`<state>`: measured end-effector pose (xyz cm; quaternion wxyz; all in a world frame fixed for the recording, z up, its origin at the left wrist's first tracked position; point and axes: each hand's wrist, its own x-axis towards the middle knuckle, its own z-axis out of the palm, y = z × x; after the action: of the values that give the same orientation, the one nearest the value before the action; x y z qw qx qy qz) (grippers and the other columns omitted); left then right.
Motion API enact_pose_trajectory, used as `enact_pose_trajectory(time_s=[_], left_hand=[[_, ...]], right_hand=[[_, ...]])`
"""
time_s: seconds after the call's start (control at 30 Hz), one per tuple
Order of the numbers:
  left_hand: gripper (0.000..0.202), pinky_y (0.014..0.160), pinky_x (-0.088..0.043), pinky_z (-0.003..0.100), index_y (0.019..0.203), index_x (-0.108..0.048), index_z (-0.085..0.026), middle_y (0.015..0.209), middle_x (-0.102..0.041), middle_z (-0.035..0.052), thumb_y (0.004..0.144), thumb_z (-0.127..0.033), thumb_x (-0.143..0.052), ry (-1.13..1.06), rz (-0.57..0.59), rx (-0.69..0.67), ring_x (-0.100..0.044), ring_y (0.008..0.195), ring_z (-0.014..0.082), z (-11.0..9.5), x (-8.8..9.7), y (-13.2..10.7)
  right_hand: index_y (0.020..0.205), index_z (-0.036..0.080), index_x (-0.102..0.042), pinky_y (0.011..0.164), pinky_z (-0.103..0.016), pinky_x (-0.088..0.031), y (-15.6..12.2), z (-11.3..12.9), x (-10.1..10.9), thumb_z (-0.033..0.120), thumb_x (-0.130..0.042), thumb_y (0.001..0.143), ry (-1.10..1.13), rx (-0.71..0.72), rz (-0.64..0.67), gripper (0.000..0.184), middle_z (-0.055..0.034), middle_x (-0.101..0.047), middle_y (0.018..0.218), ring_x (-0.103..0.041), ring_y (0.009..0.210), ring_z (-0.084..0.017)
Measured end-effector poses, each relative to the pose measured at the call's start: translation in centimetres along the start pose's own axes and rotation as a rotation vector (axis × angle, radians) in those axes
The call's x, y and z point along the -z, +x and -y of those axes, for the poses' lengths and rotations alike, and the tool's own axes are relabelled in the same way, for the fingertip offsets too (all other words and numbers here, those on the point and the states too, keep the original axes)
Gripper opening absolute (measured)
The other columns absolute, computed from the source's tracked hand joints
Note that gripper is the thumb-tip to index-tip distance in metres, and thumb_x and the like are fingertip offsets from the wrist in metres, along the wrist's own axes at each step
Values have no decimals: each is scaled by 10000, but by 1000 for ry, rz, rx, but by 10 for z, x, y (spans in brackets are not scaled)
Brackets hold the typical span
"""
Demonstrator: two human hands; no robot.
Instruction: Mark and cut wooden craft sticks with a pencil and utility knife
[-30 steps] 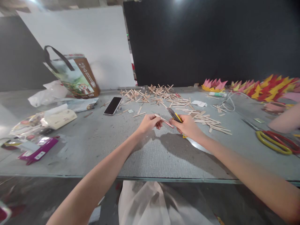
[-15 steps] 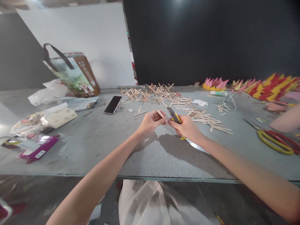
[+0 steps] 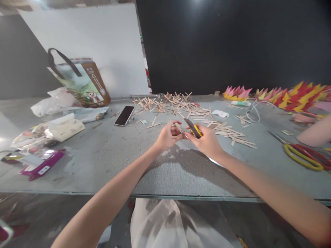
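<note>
My left hand (image 3: 168, 135) is closed on a short wooden craft stick (image 3: 178, 127), pinched between its fingers above the tabletop. My right hand (image 3: 207, 139) grips a utility knife (image 3: 196, 131) with a black and yellow body, its grey front end pointing up and to the left. The thumb and fingertips of the right hand meet the near end of the stick beside the left fingertips; what exactly they touch there is too small to tell. Behind both hands lies a pile of loose and crossed craft sticks (image 3: 178, 105).
A phone (image 3: 124, 115) lies left of the sticks. A paper bag (image 3: 85, 84) and plastic packets (image 3: 42, 163) stand further left. At the right are large scissors (image 3: 302, 156), a glue stick (image 3: 240, 103), folded paper pieces (image 3: 297, 96) and another person's arm (image 3: 317, 132).
My hands have drawn together slightly, with the left moving a little right. The stick has turned to a steeper angle, and the right fingertips now reach its end.
</note>
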<state>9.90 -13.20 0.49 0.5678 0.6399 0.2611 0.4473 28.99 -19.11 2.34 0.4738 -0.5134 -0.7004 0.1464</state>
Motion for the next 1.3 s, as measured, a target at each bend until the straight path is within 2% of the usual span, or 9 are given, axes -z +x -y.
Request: enact_pose_trajectory(time_s=[0.13, 0.27, 0.43, 0.57, 0.7, 0.8, 0.97, 1.1, 1.3], left_hand=[[547, 819, -635, 344, 1177, -544, -204, 890, -714, 4, 761, -258, -897, 44, 14, -8, -767, 775, 172, 1, -3, -1], [473, 789, -635, 335, 1113, -545, -191, 890, -693, 3, 767, -232, -864, 61, 43, 3, -773, 752, 177, 0, -8, -5], [618, 680, -596, 288, 1267, -539, -188, 765, -682, -48, 714, -105, -801, 166, -113, 14, -748, 659, 172, 4, -14, -7], [586, 650, -561, 266, 1226, -584, -190, 766, -751, -11, 687, -43, -761, 315, -197, 49, -755, 694, 188, 4, -19, -9], [469, 666, -536, 275, 1075, -613, -194, 811, -793, 28, 658, -10, -724, 435, -213, 40, -761, 757, 211, -1, -21, -12], [423, 681, -518, 281, 1033, -618, -201, 807, -797, 28, 665, -7, -697, 480, -226, 22, -756, 770, 215, -4, -23, -13], [380, 712, -513, 293, 1037, -640, -197, 838, -805, 42, 708, -16, -701, 502, -212, -1, -754, 784, 214, -5, -23, -14], [417, 745, -530, 301, 1114, -651, -193, 824, -800, 37, 745, 0, -674, 465, -196, -5, -754, 787, 208, -5, -23, -14], [451, 755, -531, 309, 1162, -668, -190, 823, -795, 39, 745, -25, -719, 469, -214, -8, -746, 776, 206, -6, -24, -15]], right_hand=[[887, 208, -700, 709, -307, -435, 2, -4, -5, 337, -665, 966, -100, 139, 9, 156, -68, -696, 890, -625, 775, -211], [763, 227, -600, 679, -300, -395, 1, -9, -9, 320, -633, 989, -140, 155, 11, 247, -41, -643, 811, -579, 714, -194], [728, 236, -511, 669, -300, -351, 0, -10, -11, 321, -621, 1008, -223, 131, 44, 313, -34, -628, 795, -556, 693, -184], [708, 245, -467, 649, -300, -328, 1, -11, -14, 283, -640, 978, -297, 58, 83, 323, -33, -625, 774, -552, 680, -185], [720, 248, -471, 637, -305, -316, 1, -10, -16, 266, -638, 974, -339, 27, 102, 304, -48, -639, 785, -569, 689, -196], [761, 242, -508, 645, -307, -327, 0, -8, -16, 290, -630, 993, -352, 36, 109, 266, -67, -662, 828, -593, 718, -208], [811, 234, -539, 671, -298, -361, 1, -10, -16, 309, -588, 1015, -297, 38, 132, 223, -77, -681, 859, -611, 744, -210], [806, 227, -558, 646, -286, -355, 5, -16, -16, 307, -614, 966, -215, -43, 149, 188, -40, -671, 766, -589, 678, -191], [818, 221, -607, 646, -280, -370, 7, -21, -15, 305, -627, 911, -148, -61, 158, 127, -27, -686, 748, -597, 669, -191]])
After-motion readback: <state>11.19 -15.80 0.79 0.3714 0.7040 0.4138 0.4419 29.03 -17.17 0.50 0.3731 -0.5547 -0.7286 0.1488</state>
